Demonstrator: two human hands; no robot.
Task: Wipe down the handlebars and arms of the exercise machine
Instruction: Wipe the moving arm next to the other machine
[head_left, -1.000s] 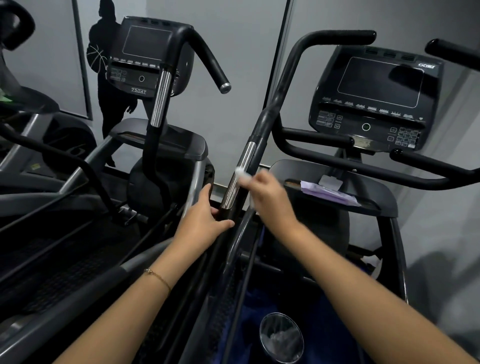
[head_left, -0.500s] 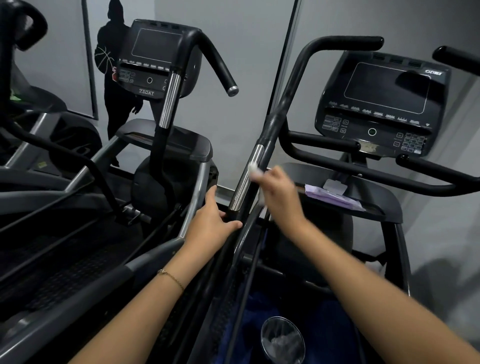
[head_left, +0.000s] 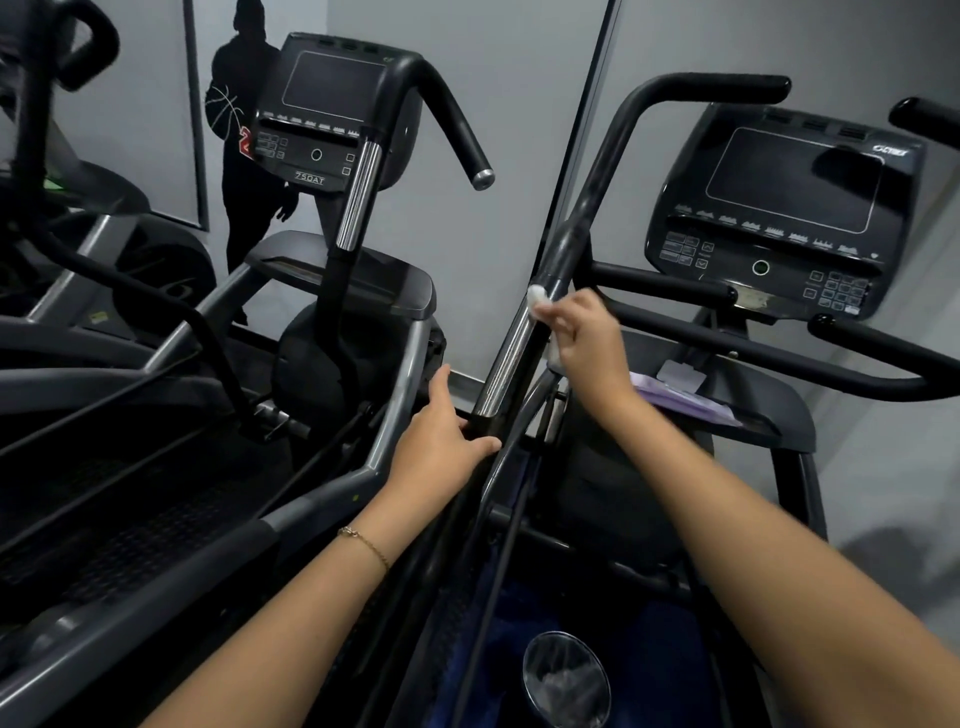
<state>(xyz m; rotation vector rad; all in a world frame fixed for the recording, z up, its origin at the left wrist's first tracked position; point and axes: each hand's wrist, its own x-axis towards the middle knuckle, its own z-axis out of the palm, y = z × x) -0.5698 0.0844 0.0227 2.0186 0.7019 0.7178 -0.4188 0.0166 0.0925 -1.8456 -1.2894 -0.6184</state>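
The left swing arm (head_left: 582, 218) of the exercise machine rises in the middle of the head view, black above and below a chrome sleeve (head_left: 506, 358). My right hand (head_left: 587, 332) pinches a small white wipe (head_left: 537, 297) against the top of the chrome sleeve. My left hand (head_left: 441, 441) grips the black tube just below the sleeve. The machine's console (head_left: 779, 208) and fixed black handlebars (head_left: 779, 332) lie to the right.
A second identical machine (head_left: 332, 130) stands close on the left, its arm (head_left: 353, 202) alongside. A purple packet (head_left: 680, 400) lies on the console tray. A round clear lid or cup (head_left: 563, 675) sits low between my forearms. Grey wall behind.
My right hand has slid the wipe up the chrome sleeve, from its lower part to its top. My left hand keeps its grip below.
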